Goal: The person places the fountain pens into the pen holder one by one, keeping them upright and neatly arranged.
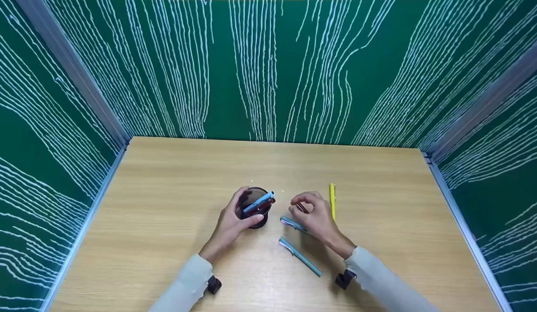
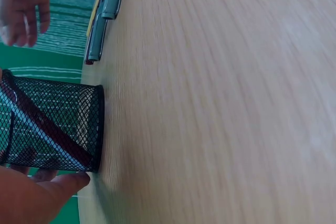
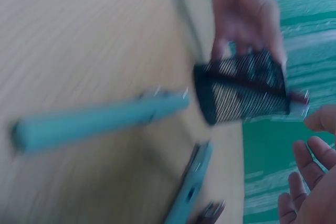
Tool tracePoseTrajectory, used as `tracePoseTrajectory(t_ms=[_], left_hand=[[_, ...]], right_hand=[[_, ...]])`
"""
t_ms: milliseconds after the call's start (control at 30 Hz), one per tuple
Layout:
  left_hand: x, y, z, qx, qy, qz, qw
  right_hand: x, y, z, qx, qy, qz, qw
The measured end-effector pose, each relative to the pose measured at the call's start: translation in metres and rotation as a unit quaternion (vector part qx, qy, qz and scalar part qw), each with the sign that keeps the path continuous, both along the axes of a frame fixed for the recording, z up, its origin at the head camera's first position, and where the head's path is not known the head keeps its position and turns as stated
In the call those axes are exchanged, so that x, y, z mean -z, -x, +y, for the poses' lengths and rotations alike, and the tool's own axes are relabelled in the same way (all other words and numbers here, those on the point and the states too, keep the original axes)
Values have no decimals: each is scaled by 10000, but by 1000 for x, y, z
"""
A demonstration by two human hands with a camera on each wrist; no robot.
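Note:
My left hand (image 1: pixel 231 222) grips a black mesh pen holder (image 2: pixel 58 98), its fingers and thumb around the side. A light blue pen (image 1: pixel 257 203) and a dark red pen (image 1: pixel 266 205) lean inside, their ends above the rim. To the right, my right hand (image 1: pixel 320 220) hovers over the table with bent, relaxed fingers, holding nothing in the wrist views. Below it lies another dark red pen (image 3: pixel 210 213), seen through the finger gap in the head view. A teal pen (image 1: pixel 291 222) is partly hidden under that hand. Nearer the front lies a second teal pen (image 1: pixel 301 257).
A yellow pen (image 1: pixel 332 200) lies just beyond the right hand. The wooden table (image 1: pixel 186 173) is bounded by green panels (image 1: pixel 290 69) with white wavy lines at the back and both sides.

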State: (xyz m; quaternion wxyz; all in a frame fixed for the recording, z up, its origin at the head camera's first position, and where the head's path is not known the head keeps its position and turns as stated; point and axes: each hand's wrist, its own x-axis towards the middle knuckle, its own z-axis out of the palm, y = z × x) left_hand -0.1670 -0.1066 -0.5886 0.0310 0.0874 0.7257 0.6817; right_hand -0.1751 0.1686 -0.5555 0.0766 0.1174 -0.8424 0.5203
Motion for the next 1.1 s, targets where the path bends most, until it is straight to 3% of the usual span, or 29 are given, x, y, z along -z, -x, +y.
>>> tracePoseTrajectory(t_ms=[200,600,1100], left_hand=[[1,0,0,9,-18,4,10000],[-1,-1,0,56,-50,-13,10000],[-1,-1,0,23,24,-26,10000]], right_hand=[[13,9,31,416,-117,-362,9984],[21,23,86,985,14,-482,9940],[33,22,116,1227,-194,-693,9898]])
